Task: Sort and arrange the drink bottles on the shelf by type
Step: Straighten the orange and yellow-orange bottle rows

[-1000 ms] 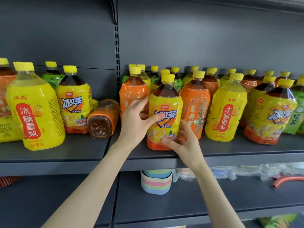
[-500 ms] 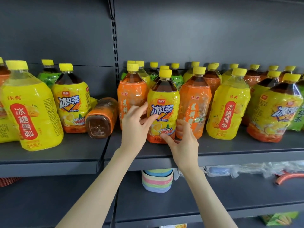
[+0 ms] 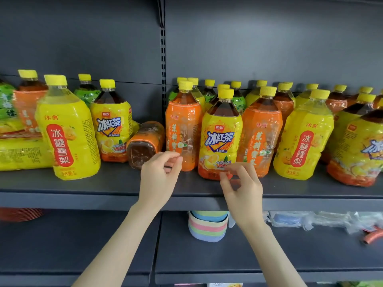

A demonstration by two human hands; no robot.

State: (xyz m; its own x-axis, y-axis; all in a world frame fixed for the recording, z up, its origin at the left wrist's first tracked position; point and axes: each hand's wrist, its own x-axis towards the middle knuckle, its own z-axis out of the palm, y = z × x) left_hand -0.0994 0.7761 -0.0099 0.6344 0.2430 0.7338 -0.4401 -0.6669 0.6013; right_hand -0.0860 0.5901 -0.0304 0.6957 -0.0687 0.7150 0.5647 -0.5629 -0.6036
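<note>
Yellow-labelled plastic iced-tea bottle with yellow cap [image 3: 220,137]: upright on dark grey metal shelf [image 3: 103,183], front row, squeezed between orange-labelled plastic bottle [image 3: 182,129] and its orange twin [image 3: 261,131]. Long axis vertical; sits just beyond right hand [image 3: 241,183], farther from left hand [image 3: 160,175]. Both grips loosely curled, pinching nothing. Half a second ago clasped bottle; now drawn back.

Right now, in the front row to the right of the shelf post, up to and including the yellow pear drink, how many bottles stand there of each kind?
Orange-label tea bottles: 2
Yellow iced tea bottle: 1
Yellow pear drink bottle: 1
Total: 4
</note>
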